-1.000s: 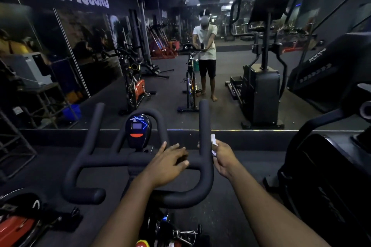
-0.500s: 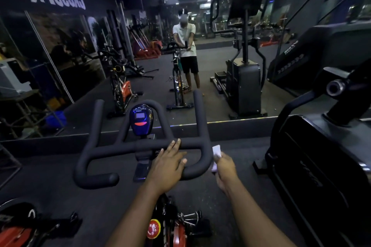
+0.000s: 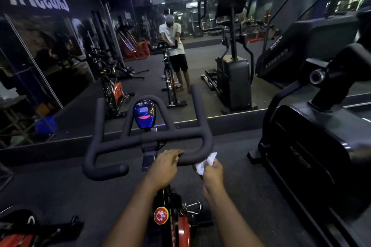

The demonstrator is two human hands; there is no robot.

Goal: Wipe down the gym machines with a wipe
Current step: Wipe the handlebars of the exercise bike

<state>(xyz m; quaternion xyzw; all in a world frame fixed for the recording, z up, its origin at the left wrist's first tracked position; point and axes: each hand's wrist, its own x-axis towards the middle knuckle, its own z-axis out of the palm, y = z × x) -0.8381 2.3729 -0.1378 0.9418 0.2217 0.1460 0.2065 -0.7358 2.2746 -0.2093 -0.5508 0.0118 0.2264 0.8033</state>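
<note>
Head view of a spin bike facing a wall mirror (image 3: 200, 90). The handlebar (image 3: 148, 139) is matte black and padded. Its crossbar runs left to right across the view, two horns rise from it and point away from the person toward the mirror, and each outer end loops back inward on the near side. A blue console (image 3: 143, 113) with a small screen and a red mark stands upright at the middle of the crossbar, between the horns.

The left hand (image 3: 164, 168) rests on the inward tip of the right-side loop, its fingers (image 3: 172, 153) curled over the top of the bar and holding it. The right hand (image 3: 213, 174) is just beside it, below the loop's outer bend, with its fingers closed in a pinch on the wipe (image 3: 204, 163).

The wipe is white, small and crumpled, with creased folds. Its long axis runs from lower left, at the hand, to upper right, and its free corner points up and away toward the bend of the bar. It lies against or just beside the underside of that bend; whether it touches the bar cannot be told.

Below the hands, the bike's red frame (image 3: 183, 230) carries a round red-and-yellow knob (image 3: 160, 215). A large black machine (image 3: 301, 156) stands on the dark floor (image 3: 50, 190) to the right, well apart from the bike.
</note>
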